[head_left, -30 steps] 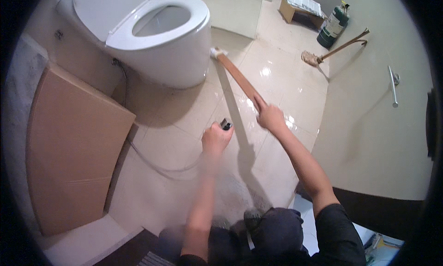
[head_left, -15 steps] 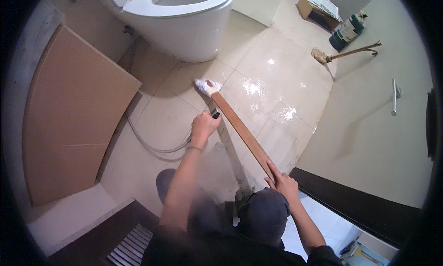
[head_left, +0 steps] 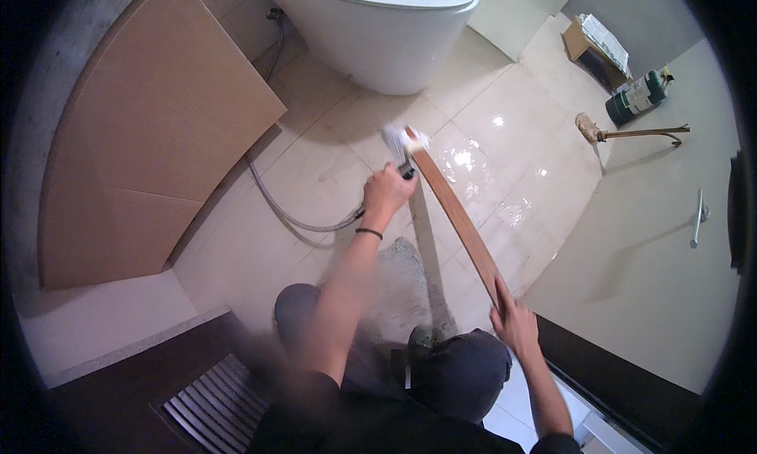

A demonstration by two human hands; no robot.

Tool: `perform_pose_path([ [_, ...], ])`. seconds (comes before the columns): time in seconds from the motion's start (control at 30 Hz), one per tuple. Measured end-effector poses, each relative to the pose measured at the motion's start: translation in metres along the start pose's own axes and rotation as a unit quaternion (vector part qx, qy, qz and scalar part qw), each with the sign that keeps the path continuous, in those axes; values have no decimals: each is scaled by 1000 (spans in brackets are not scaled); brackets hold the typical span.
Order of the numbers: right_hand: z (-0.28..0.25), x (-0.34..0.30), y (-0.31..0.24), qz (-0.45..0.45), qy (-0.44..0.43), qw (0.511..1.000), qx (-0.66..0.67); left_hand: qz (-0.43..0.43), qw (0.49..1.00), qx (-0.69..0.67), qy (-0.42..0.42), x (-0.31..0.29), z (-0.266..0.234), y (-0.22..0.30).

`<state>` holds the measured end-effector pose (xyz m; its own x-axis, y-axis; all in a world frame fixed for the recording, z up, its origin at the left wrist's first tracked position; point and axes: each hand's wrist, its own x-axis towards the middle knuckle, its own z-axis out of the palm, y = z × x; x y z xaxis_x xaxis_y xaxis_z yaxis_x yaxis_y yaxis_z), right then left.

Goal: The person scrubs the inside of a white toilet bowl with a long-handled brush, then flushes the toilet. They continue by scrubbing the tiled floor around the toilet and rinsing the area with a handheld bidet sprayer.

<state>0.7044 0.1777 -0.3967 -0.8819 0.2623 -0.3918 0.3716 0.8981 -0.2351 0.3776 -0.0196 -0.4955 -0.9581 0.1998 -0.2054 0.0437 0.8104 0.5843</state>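
My left hand [head_left: 386, 192] is closed around a bidet sprayer [head_left: 407, 170] with a dark head, close below the far end of a wooden plank. From the sprayer a grey flexible hose [head_left: 303, 228] curves away to the left. The long, flat brown plank [head_left: 465, 229] slants across the floor, its near end gripped by my right hand [head_left: 516, 325] beside my knee. A wet-looking white cloth [head_left: 397, 141], blurred here, is at the plank's far end. Part of the sprayer is covered by my fingers.
A white toilet [head_left: 378, 40] stands ahead on wet beige floor tiles [head_left: 473, 154]. Brown cardboard [head_left: 150, 146] leans at the left. By the right wall are a stick with a worn, clumped head [head_left: 587, 128], a dark green cylinder [head_left: 637, 97] and a box [head_left: 595, 56]. A floor mat [head_left: 398, 277] lies before me.
The view has shifted, so the toilet and floor sit farther right and up. The sprayer in my left hand has come closer to the cloth end of the plank. Both grips stay the same.
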Motion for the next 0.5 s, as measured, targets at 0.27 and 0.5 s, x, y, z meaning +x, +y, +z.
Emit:
perform_pose_path([
  [0.27, 2, 230, -118, -114, 36, 993, 11, 5, 998, 20, 56, -4, -50, -7],
  [0.5, -18, 223, -123, -104, 56, 993, -19, 6, 999, 24, 48, -16, -77, 2],
])
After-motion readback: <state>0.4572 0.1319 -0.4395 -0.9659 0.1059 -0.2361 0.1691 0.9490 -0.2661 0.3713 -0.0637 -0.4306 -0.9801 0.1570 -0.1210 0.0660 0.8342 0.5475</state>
